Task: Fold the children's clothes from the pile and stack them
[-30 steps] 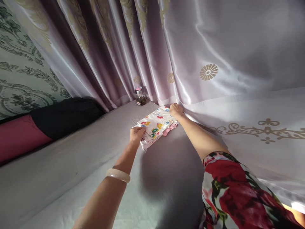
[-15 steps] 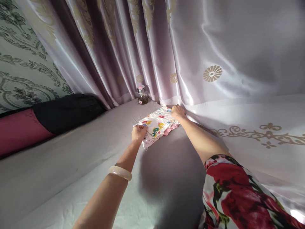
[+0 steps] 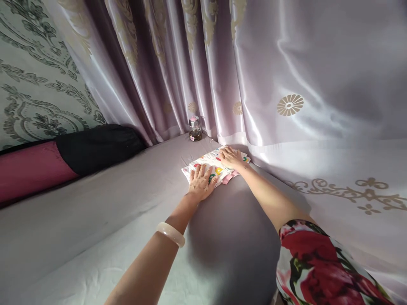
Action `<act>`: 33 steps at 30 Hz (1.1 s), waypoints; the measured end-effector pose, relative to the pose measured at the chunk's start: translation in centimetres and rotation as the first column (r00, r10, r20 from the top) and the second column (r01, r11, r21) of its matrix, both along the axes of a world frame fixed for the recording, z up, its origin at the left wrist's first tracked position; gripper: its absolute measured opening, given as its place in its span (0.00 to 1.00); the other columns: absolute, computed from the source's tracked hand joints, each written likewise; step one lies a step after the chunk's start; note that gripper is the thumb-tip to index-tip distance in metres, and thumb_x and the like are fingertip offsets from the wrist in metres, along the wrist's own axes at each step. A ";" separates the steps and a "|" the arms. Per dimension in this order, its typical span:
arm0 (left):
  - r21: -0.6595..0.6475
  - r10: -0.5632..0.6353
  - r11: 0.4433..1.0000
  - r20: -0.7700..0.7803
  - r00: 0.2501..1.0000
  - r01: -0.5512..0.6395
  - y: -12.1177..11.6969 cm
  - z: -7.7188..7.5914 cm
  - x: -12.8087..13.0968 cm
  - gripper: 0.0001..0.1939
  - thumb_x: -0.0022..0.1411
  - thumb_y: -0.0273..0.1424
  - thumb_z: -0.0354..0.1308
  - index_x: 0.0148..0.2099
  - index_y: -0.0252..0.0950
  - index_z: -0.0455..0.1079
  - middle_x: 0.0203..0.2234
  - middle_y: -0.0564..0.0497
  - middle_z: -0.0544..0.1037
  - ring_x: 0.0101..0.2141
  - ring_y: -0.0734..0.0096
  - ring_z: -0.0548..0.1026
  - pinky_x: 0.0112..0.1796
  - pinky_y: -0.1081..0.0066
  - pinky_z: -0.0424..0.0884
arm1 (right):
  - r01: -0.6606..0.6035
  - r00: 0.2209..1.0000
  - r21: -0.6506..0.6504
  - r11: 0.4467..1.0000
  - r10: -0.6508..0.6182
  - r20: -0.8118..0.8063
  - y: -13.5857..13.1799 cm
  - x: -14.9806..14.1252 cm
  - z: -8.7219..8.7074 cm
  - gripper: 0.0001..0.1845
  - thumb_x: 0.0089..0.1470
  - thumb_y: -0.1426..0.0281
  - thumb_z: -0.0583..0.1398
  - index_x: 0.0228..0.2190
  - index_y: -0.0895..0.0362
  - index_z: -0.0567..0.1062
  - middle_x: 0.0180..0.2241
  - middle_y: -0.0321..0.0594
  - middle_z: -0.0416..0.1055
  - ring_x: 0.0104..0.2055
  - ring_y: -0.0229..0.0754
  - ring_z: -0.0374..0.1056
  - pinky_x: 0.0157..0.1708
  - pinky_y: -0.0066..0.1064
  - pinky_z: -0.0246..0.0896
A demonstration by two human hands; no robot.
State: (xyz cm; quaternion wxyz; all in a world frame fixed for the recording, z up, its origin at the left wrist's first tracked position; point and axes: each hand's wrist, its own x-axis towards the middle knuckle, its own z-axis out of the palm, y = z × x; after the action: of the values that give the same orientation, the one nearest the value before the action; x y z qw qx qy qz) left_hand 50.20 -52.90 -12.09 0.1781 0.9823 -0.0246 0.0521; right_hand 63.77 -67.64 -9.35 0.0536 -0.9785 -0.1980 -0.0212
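A folded white cloth with colourful printed shapes lies on the grey bed sheet near the curtain. My left hand rests flat on its near left part, fingers spread. Palm down, my right hand lies on the cloth's right part with its fingers stretched out. Pink fabric shows from under the cloth's near edge, between the two hands. Whether the pink and the white are one piece I cannot tell.
A small glass jar with a metal and pink lid stands just beyond the cloth. Shiny lilac curtains hang behind it. A black and dark pink bolster lies along the patterned wall at the left.
Both hands have let go of the cloth's edges and now lie flat on top of it. The left has moved right onto it, the right slightly inward. The view has shifted a little.
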 end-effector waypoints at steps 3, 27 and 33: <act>0.035 0.007 0.999 0.029 1.000 -0.008 0.0 -0.9 -0.1 0.32 0.70 0.50 0.39 0.69 0.42 0.55 0.69 0.44 0.53 0.68 0.51 0.47 0.65 0.46 0.45 | 0.011 1.000 0.025 1.000 -0.011 0.005 -0.4 0.4 -1.0 0.28 0.67 0.61 0.38 0.60 0.52 0.64 0.67 0.43 0.54 0.68 0.51 0.46 0.63 0.60 0.41; 0.203 0.344 0.924 -0.070 0.936 -0.324 20.7 -2.5 -16.8 0.33 0.70 0.44 0.34 0.69 0.30 0.54 0.67 0.38 0.57 0.67 0.54 0.54 0.64 0.55 0.50 | -0.017 0.996 0.021 1.000 0.019 -0.092 3.4 -2.3 0.1 0.28 0.66 0.59 0.40 0.60 0.53 0.63 0.65 0.48 0.56 0.66 0.52 0.49 0.62 0.55 0.43; 0.266 0.546 0.815 -0.056 0.836 -0.514 28.0 -3.0 -23.5 0.34 0.69 0.43 0.33 0.68 0.31 0.57 0.66 0.40 0.59 0.66 0.54 0.56 0.63 0.53 0.54 | 0.043 0.997 0.026 0.999 -0.041 -0.070 5.2 -4.4 -1.1 0.30 0.65 0.60 0.39 0.64 0.52 0.58 0.68 0.48 0.49 0.69 0.54 0.42 0.62 0.60 0.39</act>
State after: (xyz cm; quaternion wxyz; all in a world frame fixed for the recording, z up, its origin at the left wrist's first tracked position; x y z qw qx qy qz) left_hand 26.67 -24.86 -15.05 0.0377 0.9655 0.2556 0.0325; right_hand 59.39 -62.48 -10.48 0.0736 -0.9817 -0.1751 0.0091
